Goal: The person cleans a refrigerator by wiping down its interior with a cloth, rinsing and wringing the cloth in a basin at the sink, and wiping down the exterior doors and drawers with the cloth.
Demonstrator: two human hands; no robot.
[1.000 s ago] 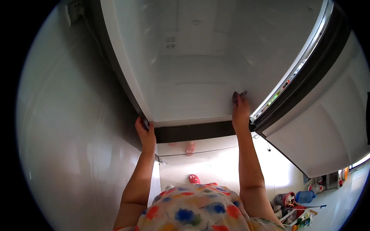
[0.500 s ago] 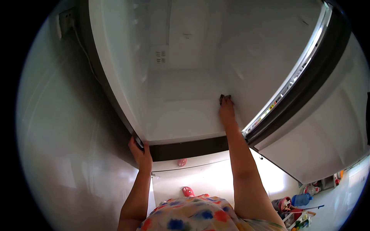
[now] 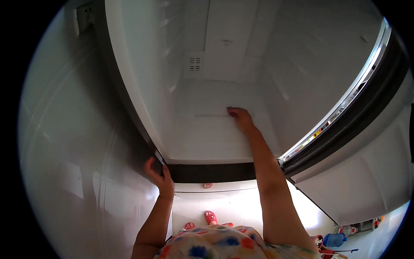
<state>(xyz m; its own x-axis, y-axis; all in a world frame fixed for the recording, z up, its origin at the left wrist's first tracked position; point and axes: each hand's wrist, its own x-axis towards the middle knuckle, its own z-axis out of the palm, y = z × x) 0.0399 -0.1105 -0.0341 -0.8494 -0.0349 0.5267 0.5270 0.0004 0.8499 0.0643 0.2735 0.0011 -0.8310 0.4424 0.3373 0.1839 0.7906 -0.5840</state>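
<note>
The bare white compartment of a refrigerator (image 3: 207, 142) stands open in front of me. My right hand (image 3: 242, 118) reaches in over its floor. Its fingers are closed on a small dark, crumpled cloth (image 3: 230, 108), mostly hidden under them and pressed to the floor surface. At the front left corner, my left hand (image 3: 161, 178) is beside the dark outer edge (image 3: 156, 154) of the refrigerator. The thumb and fingers there are spread apart with nothing between them.
The open door (image 3: 345, 125) stands to the right, with small items along its inner side. A wall socket (image 3: 85, 18) is at upper left. On the light floor (image 3: 241, 207) are pink slippers (image 3: 210, 217); a blue water jug (image 3: 335, 239) and other containers lie at lower right.
My right hand has moved left across the compartment floor with the cloth, away from the right wall. My left hand's fingers have loosened from the front corner. The view has shifted slightly.
</note>
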